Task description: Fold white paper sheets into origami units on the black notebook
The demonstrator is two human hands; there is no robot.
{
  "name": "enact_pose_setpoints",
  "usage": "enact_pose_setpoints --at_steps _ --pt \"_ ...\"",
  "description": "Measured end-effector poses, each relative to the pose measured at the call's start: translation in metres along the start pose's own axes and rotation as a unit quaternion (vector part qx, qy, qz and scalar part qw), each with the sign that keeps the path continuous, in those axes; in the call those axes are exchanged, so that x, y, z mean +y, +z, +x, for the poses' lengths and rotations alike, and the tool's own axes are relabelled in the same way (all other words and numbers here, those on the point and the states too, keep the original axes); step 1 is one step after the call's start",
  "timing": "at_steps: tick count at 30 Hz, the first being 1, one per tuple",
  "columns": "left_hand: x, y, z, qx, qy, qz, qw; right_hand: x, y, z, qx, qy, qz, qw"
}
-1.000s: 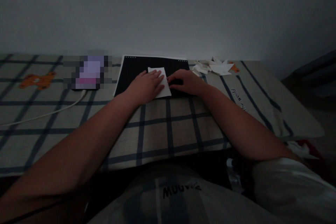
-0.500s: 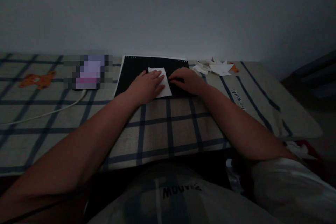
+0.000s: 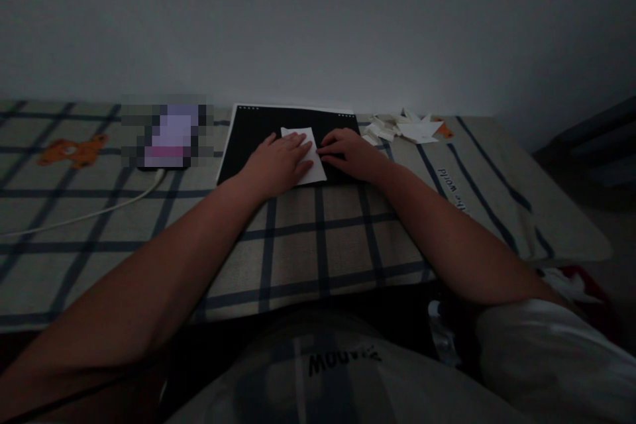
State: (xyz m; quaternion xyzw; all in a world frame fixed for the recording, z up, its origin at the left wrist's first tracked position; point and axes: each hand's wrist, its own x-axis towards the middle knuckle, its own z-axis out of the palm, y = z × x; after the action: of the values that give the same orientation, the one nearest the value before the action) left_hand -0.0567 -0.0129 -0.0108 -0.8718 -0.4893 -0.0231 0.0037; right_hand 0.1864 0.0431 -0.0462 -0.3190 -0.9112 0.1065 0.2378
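Note:
A white sheet of paper (image 3: 312, 165) lies on a black board (image 3: 248, 136) set on a checked bed cover. My left hand (image 3: 275, 162) lies flat on the paper, fingers spread and pressing it down. My right hand (image 3: 350, 152) rests beside it on the board, its fingertips touching the paper's right edge. Both forearms stretch across the bed towards the board.
A blurred device (image 3: 166, 132) with a white cable (image 3: 84, 215) lies left of the board. A heap of folded white paper pieces (image 3: 402, 127) sits to the right near the wall. The bed's edge drops off at the right. The room is dim.
My right hand has shifted slightly left, its fingertips now against the paper's right edge. My left hand stays pressed on the paper.

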Motion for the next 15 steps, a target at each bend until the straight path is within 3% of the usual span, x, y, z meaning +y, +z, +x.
enact_pose_setpoints --at_steps 15 --pt "-0.0056 -0.0002 -0.0011 -0.004 -0.001 -0.017 1.0 -0.0002 -0.0084 -0.0025 -0.025 -0.033 0.004 0.999"
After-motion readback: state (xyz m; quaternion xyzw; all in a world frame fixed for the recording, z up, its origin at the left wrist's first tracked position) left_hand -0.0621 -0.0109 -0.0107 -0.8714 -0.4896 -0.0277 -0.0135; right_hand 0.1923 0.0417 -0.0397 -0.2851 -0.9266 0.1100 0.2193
